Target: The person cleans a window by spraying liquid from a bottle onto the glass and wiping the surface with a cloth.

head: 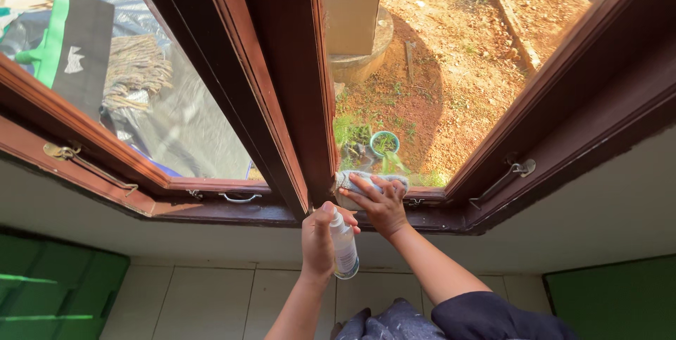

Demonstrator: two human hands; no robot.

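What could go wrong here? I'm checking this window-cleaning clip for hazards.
The right hand presses a cloth on the sill of the open window; it could slip out to the ground below. The left hand has its grip on a spray bottle; mist might drift back.

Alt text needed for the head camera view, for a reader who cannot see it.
A person's right hand presses a grey cloth against the bottom of a brown wooden window frame, while the left hand holds a small clear spray bottle. Red soil and a green pot lie outside.

support: wooden window frame (232, 208) | on it: grey cloth (370, 180) (bunched, probably at the glass's foot)
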